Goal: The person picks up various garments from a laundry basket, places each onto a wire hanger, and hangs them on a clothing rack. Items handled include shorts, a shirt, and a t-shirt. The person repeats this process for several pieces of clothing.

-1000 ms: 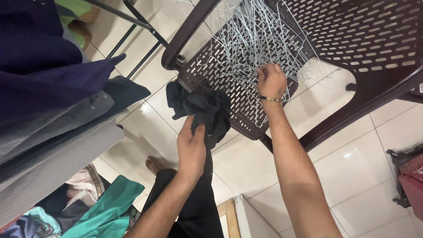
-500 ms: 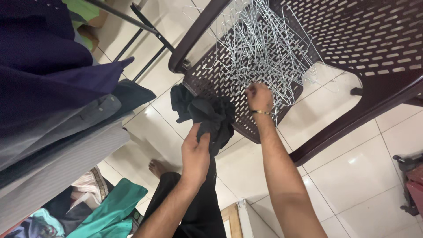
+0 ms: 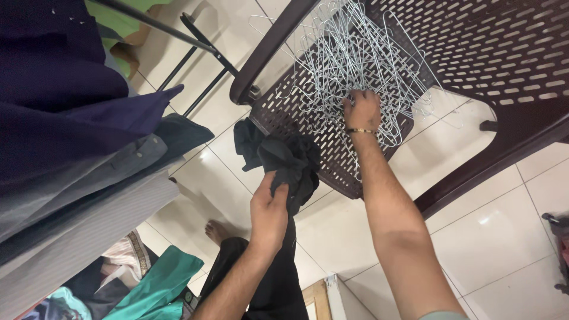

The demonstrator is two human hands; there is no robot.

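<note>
The left hand (image 3: 269,207) is clenched around a bunched black garment (image 3: 284,163), which sits just above its fingers and hangs down past the wrist. The right hand (image 3: 363,111), a thin bangle at its wrist, has its fingers curled into the tangled pile of wire hangers (image 3: 355,53) on the dark brown perforated plastic chair (image 3: 504,47). Left of the left hand hang dark shirts (image 3: 71,118).
</note>
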